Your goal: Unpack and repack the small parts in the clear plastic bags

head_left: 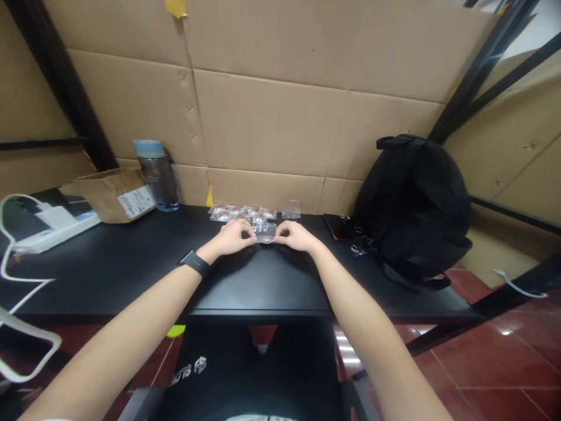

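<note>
A small clear plastic bag (265,235) lies on the black desk (131,263) between my two hands. My left hand (234,235), with a dark watch on the wrist, pinches the bag's left end with closed fingers. At the bag's right end my right hand (295,235) pinches it the same way. Just behind them, near the cardboard wall, lies a row of several similar small clear bags (242,213) with red bits inside, and one more clear bag (291,209) stands a little apart to the right.
A black backpack (414,204) sits on the desk's right side, with a dark phone (337,227) beside it. At the left are a blue-lidded water bottle (158,175), a brown parcel (114,194), a white power strip (52,229) and white cable.
</note>
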Demonstrator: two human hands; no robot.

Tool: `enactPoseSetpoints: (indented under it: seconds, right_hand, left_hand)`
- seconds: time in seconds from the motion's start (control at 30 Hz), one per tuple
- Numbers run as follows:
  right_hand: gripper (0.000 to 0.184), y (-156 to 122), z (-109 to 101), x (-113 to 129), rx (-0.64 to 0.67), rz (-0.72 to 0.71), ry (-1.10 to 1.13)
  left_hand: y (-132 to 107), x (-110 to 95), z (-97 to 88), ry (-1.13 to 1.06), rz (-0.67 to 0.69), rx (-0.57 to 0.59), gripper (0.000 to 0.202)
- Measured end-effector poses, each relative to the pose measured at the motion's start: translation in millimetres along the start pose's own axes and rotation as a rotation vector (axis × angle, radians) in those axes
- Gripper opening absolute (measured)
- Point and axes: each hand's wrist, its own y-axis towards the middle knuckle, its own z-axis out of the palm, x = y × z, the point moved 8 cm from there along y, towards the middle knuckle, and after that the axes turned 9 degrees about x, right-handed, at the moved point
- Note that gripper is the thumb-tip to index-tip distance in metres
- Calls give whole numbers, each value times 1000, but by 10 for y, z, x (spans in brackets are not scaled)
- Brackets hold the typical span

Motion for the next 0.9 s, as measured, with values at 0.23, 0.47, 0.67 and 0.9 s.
enactPoseSetpoints:
  seconds: [0.23,0.47,0.67,0.9]
  right_hand:
    - [21,0,51,-89,-78,248,-201]
    - [39,-31,93,222,-56,-39,-292]
    - [42,-13,223,201,55,64,-340]
    - [39,-13,140,87,18,187,-171]
  left_hand:
    - [19,70,98,101,-163,-30,34]
    - [8,-146,146,196,-23,-113,19]
    - [6,-261,212,168,38,-13,27]
    - [-17,-244,150,121,8,-28,32]
